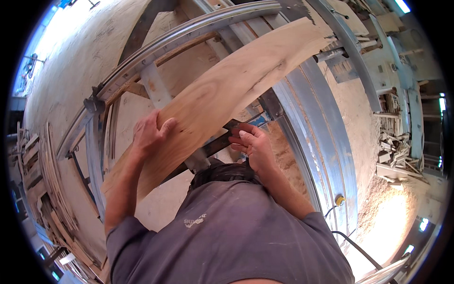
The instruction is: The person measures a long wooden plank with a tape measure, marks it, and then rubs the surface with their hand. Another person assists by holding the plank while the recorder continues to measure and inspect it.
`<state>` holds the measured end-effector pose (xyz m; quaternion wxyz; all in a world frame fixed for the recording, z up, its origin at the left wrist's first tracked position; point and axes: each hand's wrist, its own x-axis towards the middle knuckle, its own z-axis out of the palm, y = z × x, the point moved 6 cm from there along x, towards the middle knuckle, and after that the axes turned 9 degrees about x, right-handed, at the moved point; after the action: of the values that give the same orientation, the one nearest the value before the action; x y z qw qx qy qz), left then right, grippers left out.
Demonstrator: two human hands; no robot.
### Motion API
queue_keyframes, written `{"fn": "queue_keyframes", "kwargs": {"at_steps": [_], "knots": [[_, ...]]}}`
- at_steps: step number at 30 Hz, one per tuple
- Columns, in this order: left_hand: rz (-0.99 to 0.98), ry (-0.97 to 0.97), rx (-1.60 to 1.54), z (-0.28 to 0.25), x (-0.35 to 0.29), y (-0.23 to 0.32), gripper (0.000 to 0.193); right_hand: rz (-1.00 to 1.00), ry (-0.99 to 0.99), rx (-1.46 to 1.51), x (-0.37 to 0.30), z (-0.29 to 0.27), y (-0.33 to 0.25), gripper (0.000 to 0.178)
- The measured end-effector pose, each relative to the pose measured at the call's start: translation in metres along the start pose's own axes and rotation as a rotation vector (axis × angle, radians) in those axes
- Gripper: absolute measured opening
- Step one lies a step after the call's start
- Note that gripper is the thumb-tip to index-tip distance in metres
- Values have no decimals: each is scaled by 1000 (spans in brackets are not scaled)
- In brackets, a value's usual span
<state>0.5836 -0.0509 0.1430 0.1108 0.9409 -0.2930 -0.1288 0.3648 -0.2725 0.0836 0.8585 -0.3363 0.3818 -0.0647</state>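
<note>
A long, wide wooden board [208,97] lies slantwise in front of me, from lower left to upper right, across a metal machine frame. It has pale brown grain and a dark crack near its far right part. My left hand [152,134] grips the board's far edge, thumb on its top face and fingers partly hidden over the edge. Just off the near edge, my right hand [251,144] is closed, fingers curled and thumb against them. A small dark piece [231,124] shows at its fingertips; whether the hand holds it is unclear.
A metal rail [184,35] curves beyond the board. To the right runs a broad metal machine table [326,142] with a yellow round knob [339,200]. Sawdust [385,208] is heaped at the right, near scrap wood [395,151]. Wood strips [59,175] lie at left.
</note>
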Motion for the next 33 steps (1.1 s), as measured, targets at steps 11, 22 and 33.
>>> {"fn": "queue_keyframes", "kwargs": {"at_steps": [11, 22, 33], "knots": [[3, 99, 105, 7, 2, 3, 52, -154, 24, -176, 40, -40, -47, 37], [-6, 105, 81, 10, 5, 0, 55, -527, 405, -261, 134, -39, -79, 46], [-57, 124, 129, 11, 12, 12, 55, -890, -371, -1, 25, 44, -166, 45]]}}
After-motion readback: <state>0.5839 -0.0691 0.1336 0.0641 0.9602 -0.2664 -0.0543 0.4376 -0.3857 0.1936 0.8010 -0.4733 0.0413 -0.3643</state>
